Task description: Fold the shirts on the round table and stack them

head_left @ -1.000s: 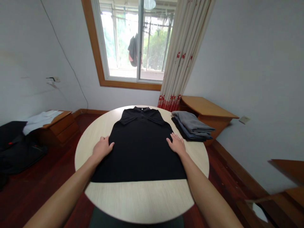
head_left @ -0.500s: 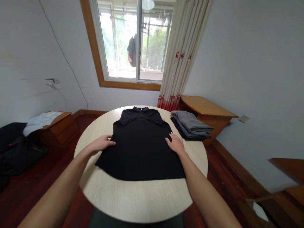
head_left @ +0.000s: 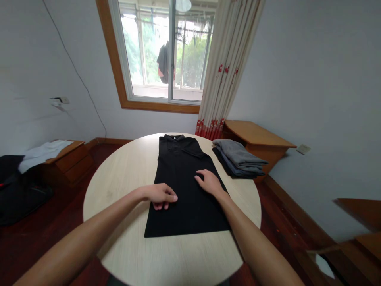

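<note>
A black polo shirt (head_left: pixel 184 216) lies on a round pale table (head_left: pixel 125 167), its collar at the far side. Its left edge now runs straight from collar to hem, and no sleeve sticks out on that side; the right sleeve lies flat. My left hand (head_left: pixel 160 194) is over the left part of the shirt with its fingers curled and thumb against the forefinger, closed on the dark cloth. Across on the right part, my right hand (head_left: pixel 210 182) rests on the fabric, open, with fingers stretched and thumb apart.
A stack of folded grey and dark clothes (head_left: pixel 239 159) sits at the table's right edge. Behind it stands a wooden desk (head_left: pixel 258 135) by the curtain (head_left: pixel 228 71). A small wooden cabinet (head_left: pixel 68 163) with white cloth on top is at the left, beside a dark bag (head_left: pixel 26 198).
The shirt's left side has been folded in, so the shirt is narrower. My left hand has moved right with the cloth. My right hand has shifted slightly left.
</note>
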A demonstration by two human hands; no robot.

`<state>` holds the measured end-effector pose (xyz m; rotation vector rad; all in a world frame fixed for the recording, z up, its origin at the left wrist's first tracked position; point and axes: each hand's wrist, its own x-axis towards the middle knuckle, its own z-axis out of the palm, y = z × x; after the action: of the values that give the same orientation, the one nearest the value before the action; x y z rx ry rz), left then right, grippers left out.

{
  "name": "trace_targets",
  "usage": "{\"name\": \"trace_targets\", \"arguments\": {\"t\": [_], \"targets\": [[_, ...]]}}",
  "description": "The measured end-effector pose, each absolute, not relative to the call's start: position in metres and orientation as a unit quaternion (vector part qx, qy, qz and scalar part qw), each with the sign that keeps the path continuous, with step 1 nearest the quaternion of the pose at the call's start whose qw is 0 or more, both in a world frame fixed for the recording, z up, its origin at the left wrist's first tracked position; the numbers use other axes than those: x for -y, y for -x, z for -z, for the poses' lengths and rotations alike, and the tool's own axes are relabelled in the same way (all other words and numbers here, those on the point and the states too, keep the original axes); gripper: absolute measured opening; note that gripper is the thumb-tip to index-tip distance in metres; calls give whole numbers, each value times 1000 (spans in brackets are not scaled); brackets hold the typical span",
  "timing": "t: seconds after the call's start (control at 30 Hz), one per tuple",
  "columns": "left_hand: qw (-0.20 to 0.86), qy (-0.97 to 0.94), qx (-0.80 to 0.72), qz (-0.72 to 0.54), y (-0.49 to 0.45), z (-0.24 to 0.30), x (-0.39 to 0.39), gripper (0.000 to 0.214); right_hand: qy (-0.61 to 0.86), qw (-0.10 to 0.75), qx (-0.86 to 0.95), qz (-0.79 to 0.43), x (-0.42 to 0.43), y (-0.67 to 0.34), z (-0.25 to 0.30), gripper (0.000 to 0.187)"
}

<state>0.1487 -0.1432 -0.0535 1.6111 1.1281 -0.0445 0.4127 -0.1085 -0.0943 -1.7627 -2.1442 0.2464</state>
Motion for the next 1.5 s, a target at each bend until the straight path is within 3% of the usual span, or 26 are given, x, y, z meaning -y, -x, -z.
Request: {"name": "trace_targets", "arguments": {"t": [0.07, 0.17, 0.27, 0.33, 0.67, 0.9, 1.17, 1.5], "targets": [[494, -695, -521, -48, -142, 51, 109, 47, 573, 168, 783, -175, 113, -389, 85, 39], [316, -703, -624, -129, -134, 54, 50, 49, 516, 154, 795, -279, 118, -358, 80, 42], [153, -709, -675, -135, -127, 60, -3, 48, 501, 171, 782, -329, 125, -340, 83, 44], [112, -708, -686, -127, -123, 65, -33, 46, 494, 174, 778, -347, 130, -336, 86, 44], [23, -726, -686, -49, -122, 95, -149, 43, 434, 109, 812, -374, 133, -338, 87, 32], [-27, -752, -658, 10, -120, 103, -188, 63, 424, 52, 840, -335, 132, -339, 86, 35], [-54, -791, -607, 54, -118, 90, -212, 41, 415, 50, 841, -343, 133, -340, 85, 39], [-70, -778, -621, -58, -138, 76, -209, 38, 428, 58, 822, -372, 139, -342, 62, 31]]}}
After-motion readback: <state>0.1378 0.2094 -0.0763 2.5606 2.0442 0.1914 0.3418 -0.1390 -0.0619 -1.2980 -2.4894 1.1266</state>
